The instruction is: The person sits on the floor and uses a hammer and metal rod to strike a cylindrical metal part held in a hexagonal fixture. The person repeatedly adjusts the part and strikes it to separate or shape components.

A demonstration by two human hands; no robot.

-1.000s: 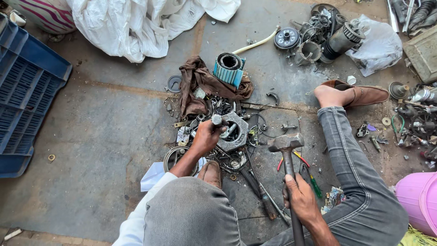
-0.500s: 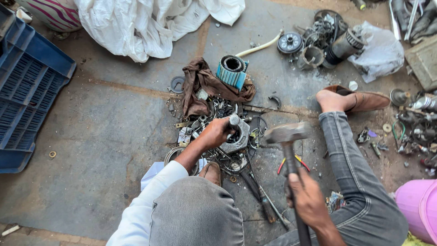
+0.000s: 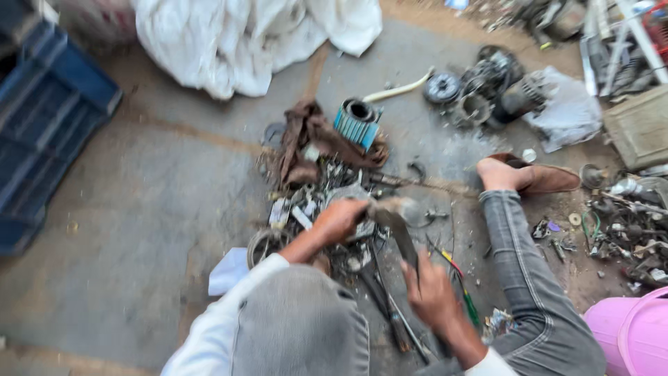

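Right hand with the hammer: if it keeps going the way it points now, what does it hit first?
Likely the metal part that the left hand holds down. The right hand aims the blurred hammer up-left at it; the head seems at or just over it, close to the left fingers. Depth is unclear.

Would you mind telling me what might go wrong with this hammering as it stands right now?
1. The left hand grips the metal part just beside the blurred hammer swung by the right hand, so a slightly off strike could hit the fingers.
2. The part sits on a loose scrap pile, so it may shift or throw bits.
3. The leg lies close by, within range of a glancing blow.
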